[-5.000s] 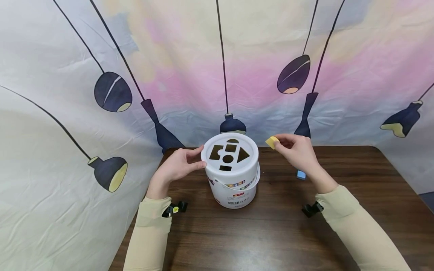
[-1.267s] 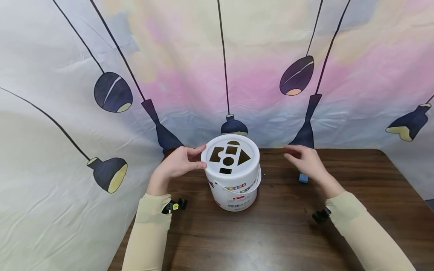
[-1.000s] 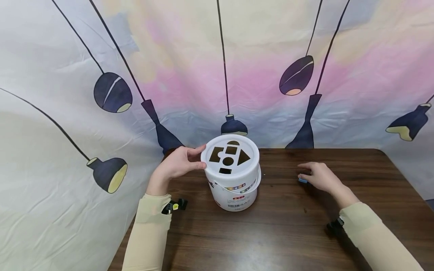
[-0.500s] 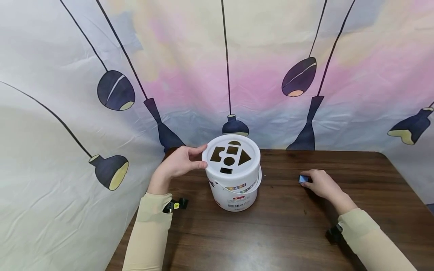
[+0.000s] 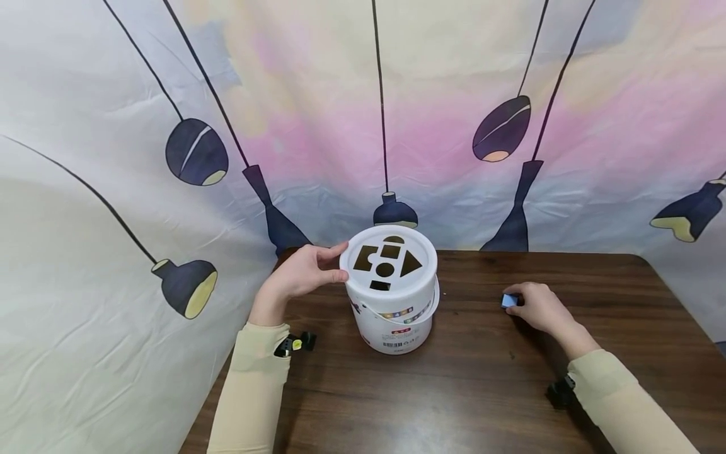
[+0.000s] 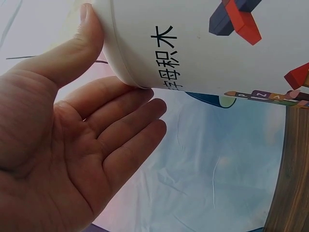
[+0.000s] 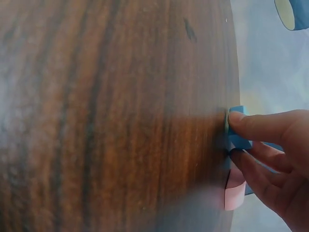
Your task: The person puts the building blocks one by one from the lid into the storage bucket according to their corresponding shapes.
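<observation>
A white bucket (image 5: 391,328) stands on the table, its lid (image 5: 368,236) cut with several shaped holes. My left hand (image 5: 297,274) steadies the lid's left edge with thumb and fingertips. In the left wrist view, the fingers of that hand (image 6: 72,125) lie nearly straight along the rim. To the right of the bucket, my right hand (image 5: 541,309) pinches a small blue block (image 5: 508,301) at the tabletop. The right wrist view shows the thumb and fingertips on either side of the blue block (image 7: 237,126); the fingers partly cover it.
A pink curved piece (image 7: 235,193) shows beyond the fingers in the right wrist view; the head view does not show it. The bucket's white handle (image 5: 435,302) hangs down on its right side. Behind the wooden table (image 5: 454,391) hangs a cloth printed with lamps (image 5: 317,94).
Five seconds ago my right hand held a yellow block near the lid; now that block is out of sight. The hand has moved down and right to the blue block. My left hand stays put.
</observation>
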Available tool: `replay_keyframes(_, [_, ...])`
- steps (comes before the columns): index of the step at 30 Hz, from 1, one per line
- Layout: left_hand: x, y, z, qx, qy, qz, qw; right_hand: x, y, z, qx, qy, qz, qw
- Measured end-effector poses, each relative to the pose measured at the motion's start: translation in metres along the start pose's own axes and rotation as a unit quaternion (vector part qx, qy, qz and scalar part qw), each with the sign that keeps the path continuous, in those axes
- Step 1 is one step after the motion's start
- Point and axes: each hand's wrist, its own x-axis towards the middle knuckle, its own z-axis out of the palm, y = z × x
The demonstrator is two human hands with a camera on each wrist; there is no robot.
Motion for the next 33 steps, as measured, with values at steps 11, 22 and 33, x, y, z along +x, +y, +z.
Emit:
replay_keyframes(11, [0.0015,-0.0010,-0.0007,0.001,0.001,0.006,1.0000,-0.0009,0.0040,-0.0036,0.034,0.003,0.000,0.999])
replay_keyframes(22, [0.0012,0.0008,-0.0008,-0.002,0.000,0.001,1.0000,-0.0016,0.0041,-0.0027,0.068,-0.011,0.020,0.997])
replay_keyframes(33, [-0.0013,0.0035,-0.0016,0.005,0.000,-0.002,1.0000,-0.0037,0.0014,-0.0027,0.102,0.000,0.034,0.994])
